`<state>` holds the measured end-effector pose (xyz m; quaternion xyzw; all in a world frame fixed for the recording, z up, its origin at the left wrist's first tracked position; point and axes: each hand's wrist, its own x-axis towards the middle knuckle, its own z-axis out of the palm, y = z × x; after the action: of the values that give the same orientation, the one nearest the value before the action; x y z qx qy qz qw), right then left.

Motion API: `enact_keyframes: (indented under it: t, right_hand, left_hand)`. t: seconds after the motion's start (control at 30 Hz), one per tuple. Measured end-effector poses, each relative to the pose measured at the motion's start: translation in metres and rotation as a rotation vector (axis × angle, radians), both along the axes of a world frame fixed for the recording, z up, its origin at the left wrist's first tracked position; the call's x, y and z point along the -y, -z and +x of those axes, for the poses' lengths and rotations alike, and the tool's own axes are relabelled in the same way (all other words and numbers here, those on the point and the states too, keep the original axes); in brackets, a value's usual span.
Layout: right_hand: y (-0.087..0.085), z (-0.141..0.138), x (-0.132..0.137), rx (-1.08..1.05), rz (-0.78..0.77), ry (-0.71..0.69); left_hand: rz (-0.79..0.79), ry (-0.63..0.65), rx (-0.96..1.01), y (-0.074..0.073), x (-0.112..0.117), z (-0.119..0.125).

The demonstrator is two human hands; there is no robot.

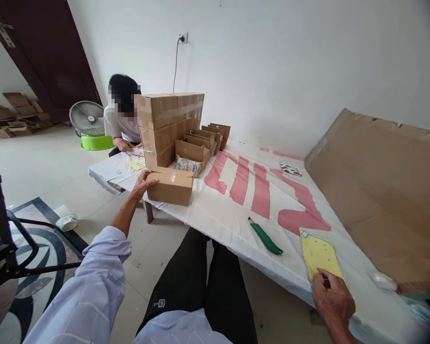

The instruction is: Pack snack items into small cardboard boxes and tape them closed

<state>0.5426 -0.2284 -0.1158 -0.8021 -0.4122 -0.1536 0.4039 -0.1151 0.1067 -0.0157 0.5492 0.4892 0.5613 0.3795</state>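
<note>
My left hand (142, 183) reaches far out and grips the left end of a small taped cardboard box (172, 186) lying on the white and red table cover (258, 191). My right hand (332, 300) rests near the table's front edge with its fingers closed on the lower end of a yellow paper sheet (319, 255). A green utility knife (265, 236) lies between my hands, touching neither.
A stack of sealed boxes (170, 124) and a row of open boxes (202, 141) stand beyond the small box. Another person (123, 117) sits at the far end. A large cardboard sheet (383, 191) leans at the right. A fan (88, 120) and a bowl (67, 222) are on the floor.
</note>
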Motion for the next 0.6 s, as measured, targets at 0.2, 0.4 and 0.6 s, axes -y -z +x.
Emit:
enact_keyframes:
  t: [0.2,0.4,0.6]
  right_hand:
    - [-0.016,-0.024,-0.019,0.159,0.063,-0.115]
    - [-0.047,-0.067,-0.055,0.232,-0.083,-0.342]
    - [-0.047,-0.092,-0.071,0.214,-0.468,-0.368]
  left_hand:
    - [0.007,0.149,0.001,0.006,0.031,0.037]
    - [0.092,0.279,-0.094,0.006,0.067,0.092]
    - [0.092,0.361,-0.062,0.004,0.064,0.122]
